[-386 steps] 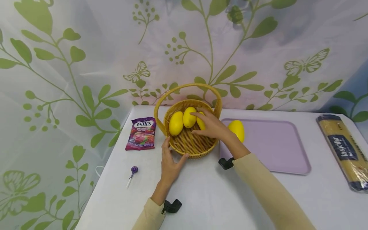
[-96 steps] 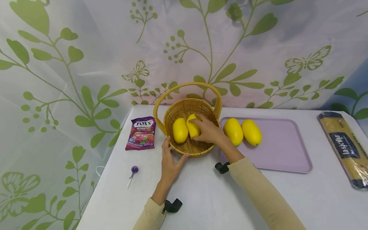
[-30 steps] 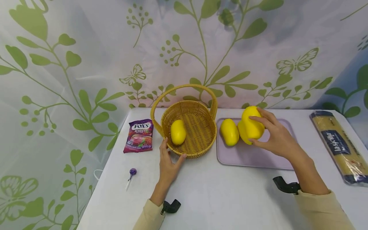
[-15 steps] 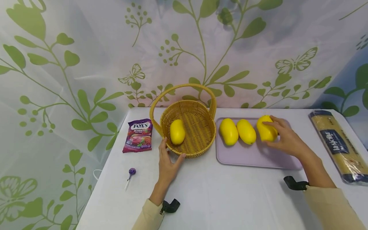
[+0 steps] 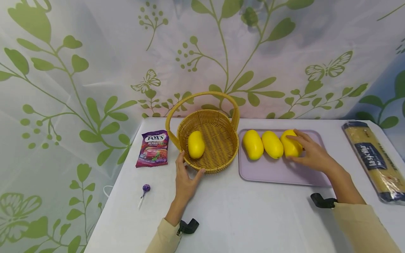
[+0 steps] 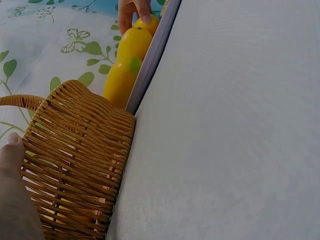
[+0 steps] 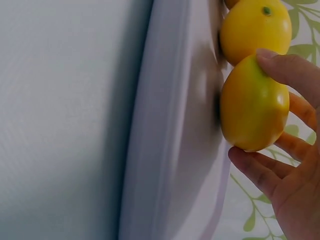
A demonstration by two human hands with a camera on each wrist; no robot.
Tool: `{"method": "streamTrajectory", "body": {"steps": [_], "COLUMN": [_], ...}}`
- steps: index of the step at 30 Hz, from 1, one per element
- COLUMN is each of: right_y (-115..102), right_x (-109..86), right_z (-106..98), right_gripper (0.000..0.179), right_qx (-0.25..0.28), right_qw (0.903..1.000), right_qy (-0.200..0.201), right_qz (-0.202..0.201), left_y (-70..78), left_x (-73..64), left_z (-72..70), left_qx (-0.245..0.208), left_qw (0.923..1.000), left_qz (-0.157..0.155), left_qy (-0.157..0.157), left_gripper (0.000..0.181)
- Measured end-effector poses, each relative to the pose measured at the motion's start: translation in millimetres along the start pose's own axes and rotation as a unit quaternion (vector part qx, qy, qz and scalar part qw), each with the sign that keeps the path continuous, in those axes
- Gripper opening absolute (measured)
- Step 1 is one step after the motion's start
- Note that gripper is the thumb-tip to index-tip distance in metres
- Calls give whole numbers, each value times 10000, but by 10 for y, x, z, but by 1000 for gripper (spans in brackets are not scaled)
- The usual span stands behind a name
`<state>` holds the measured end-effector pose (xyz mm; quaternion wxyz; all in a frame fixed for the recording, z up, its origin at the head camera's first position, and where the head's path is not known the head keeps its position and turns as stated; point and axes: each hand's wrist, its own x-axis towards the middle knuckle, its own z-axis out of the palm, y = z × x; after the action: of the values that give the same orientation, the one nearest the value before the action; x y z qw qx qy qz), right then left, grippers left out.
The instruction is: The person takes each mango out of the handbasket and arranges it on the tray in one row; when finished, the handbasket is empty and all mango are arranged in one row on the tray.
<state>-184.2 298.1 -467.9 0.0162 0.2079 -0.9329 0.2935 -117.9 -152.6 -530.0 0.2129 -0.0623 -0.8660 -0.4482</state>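
Note:
My right hand [image 5: 314, 154] holds a yellow mango [image 5: 291, 143] at the tray's right part, thumb on one end and fingertips at the other in the right wrist view. Two more mangoes [image 5: 253, 144] [image 5: 272, 144] lie to its left on the lilac tray [image 5: 275, 174]. One mango [image 5: 196, 144] rests inside the wicker basket [image 5: 218, 154], towards the left wall. Against the basket's front left side rests my left hand [image 5: 186, 184], thumb and index finger spread along the outside. The left wrist view has the thumb [image 6: 10, 157] touching the weave; the other fingers are hidden there.
A purple Fox's candy bag [image 5: 153, 149] lies left of the basket, with a lollipop [image 5: 145, 193] below it. A pack of spaghetti [image 5: 373, 160] lies right of the tray. The basket's tall handle [image 5: 202, 93] arches up near the patterned backdrop [image 5: 269, 52].
Over these frames my right hand carried mangoes from basket to tray. In the last second it moved a third one right and lowered it beside the others. The left hand stayed at the basket.

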Motion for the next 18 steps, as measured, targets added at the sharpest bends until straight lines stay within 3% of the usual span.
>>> {"method": "streamTrajectory", "body": {"steps": [7,18], "right_y": [1,-4], "right_x": [3,-30], "right_z": [-3,15], "right_gripper": [76,77], "right_qx": [58,-28], "right_qw": [9996,9995], "right_qy": [-243,-199], "right_qz": [157,236], "left_y": [-13,2], "left_x": [-5,-1], "left_z": [1,-2], "left_qx": [-8,-26], "left_qw": [10000,10000], "left_qz": [-35,-9], "left_qy": [-10,-21], "left_gripper": [94,94]}}
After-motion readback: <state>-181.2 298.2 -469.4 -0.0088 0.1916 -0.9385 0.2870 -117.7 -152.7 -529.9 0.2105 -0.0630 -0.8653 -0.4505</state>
